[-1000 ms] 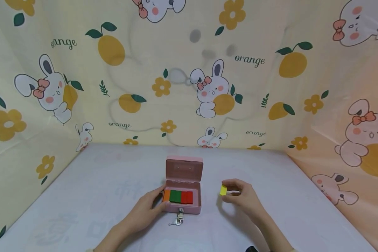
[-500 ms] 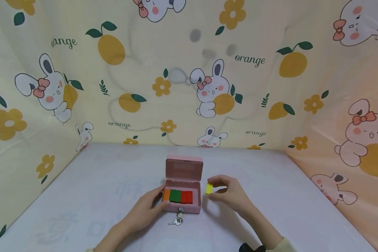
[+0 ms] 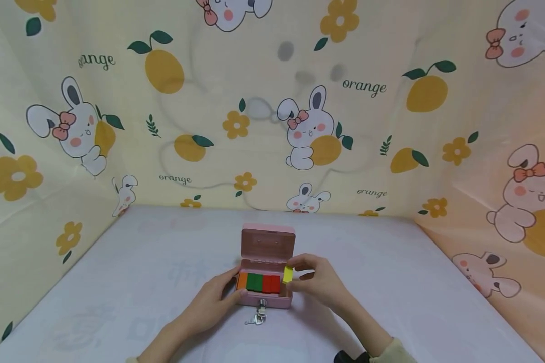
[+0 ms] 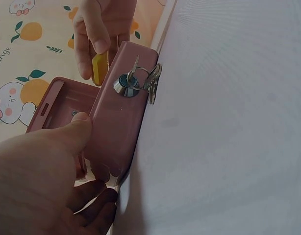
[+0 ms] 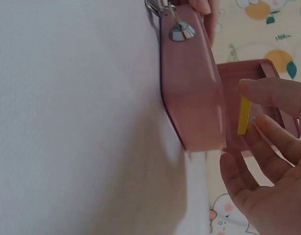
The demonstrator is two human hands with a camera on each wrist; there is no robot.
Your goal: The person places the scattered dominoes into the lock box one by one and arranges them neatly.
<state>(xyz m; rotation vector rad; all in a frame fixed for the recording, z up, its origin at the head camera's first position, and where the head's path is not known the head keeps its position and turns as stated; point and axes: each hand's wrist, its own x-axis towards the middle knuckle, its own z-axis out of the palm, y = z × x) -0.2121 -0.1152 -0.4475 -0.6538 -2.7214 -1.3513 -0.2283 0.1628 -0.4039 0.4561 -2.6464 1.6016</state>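
Note:
A pink cash box (image 3: 279, 301) stands on the table with its lid (image 3: 268, 243) raised. Orange (image 3: 242, 281), green (image 3: 255, 282) and red blocks (image 3: 271, 284) lie in a row inside it, towards the left. My left hand (image 3: 209, 298) grips the box's left side, thumb on the front rim; in the left wrist view its other fingers reach round the end. Between thumb and fingers of my right hand (image 3: 317, 281) a thin yellow block (image 3: 288, 275) is pinched upright, over the box's right end. The right wrist view shows that yellow block (image 5: 244, 116) edge-on.
A key sits in the lock (image 4: 126, 85) on the box's front, with more keys (image 3: 257, 318) hanging from its ring. White tabletop (image 3: 163, 252) surrounds the box. A cloth printed with rabbits and oranges (image 3: 254, 151) hangs behind and at both sides.
My right hand has moved left with the yellow block, from beside the box to over its right end. The left hand keeps its grip; the box and the blocks in it stay put.

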